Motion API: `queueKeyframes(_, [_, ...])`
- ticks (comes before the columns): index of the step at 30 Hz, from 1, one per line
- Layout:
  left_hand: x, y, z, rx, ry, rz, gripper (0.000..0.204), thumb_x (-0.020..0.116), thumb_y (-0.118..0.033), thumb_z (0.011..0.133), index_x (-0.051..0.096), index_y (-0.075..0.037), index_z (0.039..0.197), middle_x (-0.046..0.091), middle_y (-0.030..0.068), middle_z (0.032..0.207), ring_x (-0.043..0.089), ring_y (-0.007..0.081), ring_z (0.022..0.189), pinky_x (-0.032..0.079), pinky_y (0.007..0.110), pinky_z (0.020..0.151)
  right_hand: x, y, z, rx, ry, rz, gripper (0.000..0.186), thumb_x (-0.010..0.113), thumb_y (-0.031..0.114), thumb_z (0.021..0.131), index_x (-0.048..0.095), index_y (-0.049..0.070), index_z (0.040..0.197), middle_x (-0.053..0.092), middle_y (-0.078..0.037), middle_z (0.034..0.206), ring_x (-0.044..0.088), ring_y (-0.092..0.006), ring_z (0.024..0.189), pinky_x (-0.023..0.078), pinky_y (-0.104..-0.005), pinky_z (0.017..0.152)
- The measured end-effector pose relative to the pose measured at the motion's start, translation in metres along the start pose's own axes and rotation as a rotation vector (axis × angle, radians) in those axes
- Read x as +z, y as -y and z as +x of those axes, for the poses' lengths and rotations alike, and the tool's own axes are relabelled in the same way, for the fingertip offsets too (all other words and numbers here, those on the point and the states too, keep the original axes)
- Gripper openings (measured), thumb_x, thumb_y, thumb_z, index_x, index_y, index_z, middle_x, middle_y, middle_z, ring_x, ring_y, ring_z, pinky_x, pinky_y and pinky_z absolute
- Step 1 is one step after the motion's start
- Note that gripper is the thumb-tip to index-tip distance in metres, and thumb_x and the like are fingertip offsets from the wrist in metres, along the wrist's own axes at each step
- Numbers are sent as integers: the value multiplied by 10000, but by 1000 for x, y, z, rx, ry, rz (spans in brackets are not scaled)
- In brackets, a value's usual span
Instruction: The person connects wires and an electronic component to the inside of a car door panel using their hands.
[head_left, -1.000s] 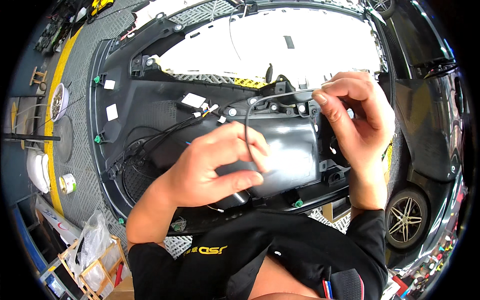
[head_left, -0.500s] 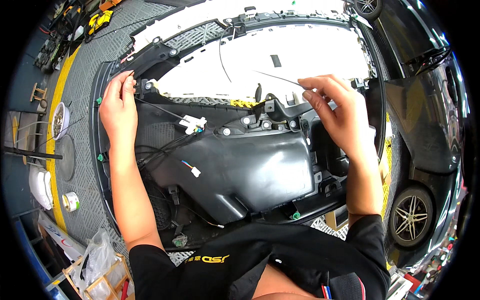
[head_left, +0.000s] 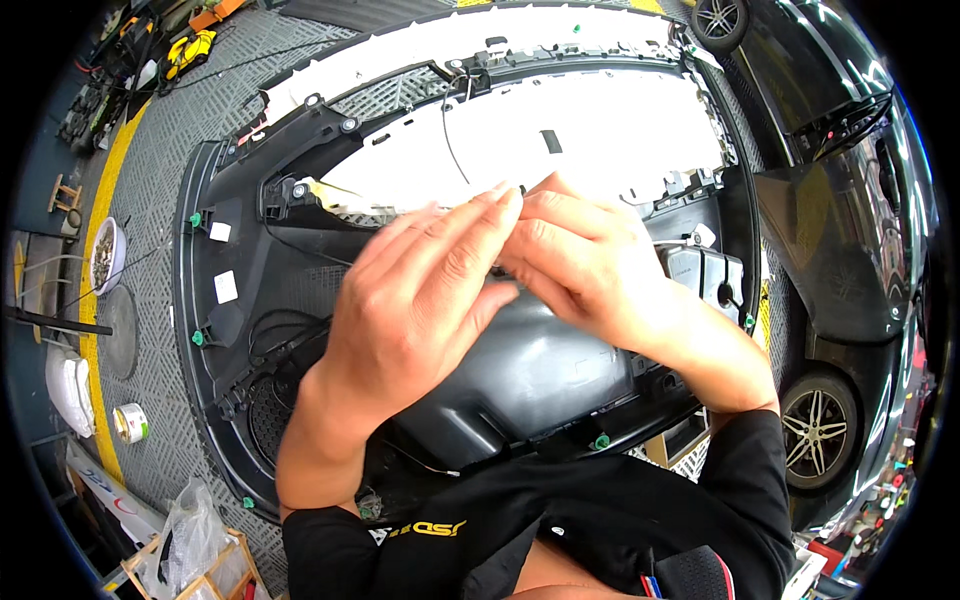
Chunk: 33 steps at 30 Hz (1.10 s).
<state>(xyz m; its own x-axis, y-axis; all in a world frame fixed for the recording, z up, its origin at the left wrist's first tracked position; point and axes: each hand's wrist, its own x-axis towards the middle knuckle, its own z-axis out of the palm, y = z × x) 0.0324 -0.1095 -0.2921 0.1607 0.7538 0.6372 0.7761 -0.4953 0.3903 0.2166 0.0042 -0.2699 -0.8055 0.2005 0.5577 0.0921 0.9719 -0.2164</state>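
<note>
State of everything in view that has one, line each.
Left hand: raised, fingers against right hand; grip hidden
Right hand: raised, fingers bent; anything held is hidden
Black panel: lying down, partly covered by hands
White padding: exposed
Green clip: on the panel's near edge
White bowl: holding small parts
Clear plastic bag: crumpled
Car wheel: mounted

Black short-sleeved shirt (head_left: 490,550), yellow chest lettering (head_left: 435,528) (one small pale button (head_left: 557,531) showing), dark collar (head_left: 692,572) edged red.
</note>
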Motion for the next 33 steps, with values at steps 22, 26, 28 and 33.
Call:
queueKeyframes(22, [17, 73, -38, -677, -495, -716, 322, 566, -40, 1047, 651, -6, 1356, 641, -8, 1016, 486, 23, 745, 429, 186, 695, 38, -72, 29, 49, 246, 90, 200, 673, 61, 902, 761, 119, 1072, 706, -93, 1051, 685, -311, 1017, 558, -412, 891])
queueKeyframes(26, [19, 73, -39, -703, -490, -727, 247, 631, -67, 1036, 682, 18, 1262, 688, 29, 1023, 616, 58, 898, 486, 208, 823, 35, -73, 32, 34, 234, 102, 158, 730, 102, 890, 766, 121, 1042, 706, -82, 1024, 687, -304, 1003, 560, -413, 879])
queueKeyframes(28, [22, 73, -38, -674, -494, -700, 228, 628, -70, 1036, 687, 13, 1240, 700, 39, 1034, 561, 40, 833, 431, 199, 744, 34, -74, 36, 10, 184, 111, 151, 749, 116, 883, 768, 121, 1032, 712, -77, 1019, 690, -294, 1009, 562, -405, 872])
queueKeyframes(33, [26, 71, -33, -692, -492, -688, 256, 605, -81, 1044, 680, -3, 1276, 704, 33, 1050, 417, -4, 653, 320, 180, 560, 39, -91, 65, -130, -126, 126, 123, 761, 143, 889, 775, 107, 1006, 738, -71, 1081, 710, -270, 1014, 572, -357, 851])
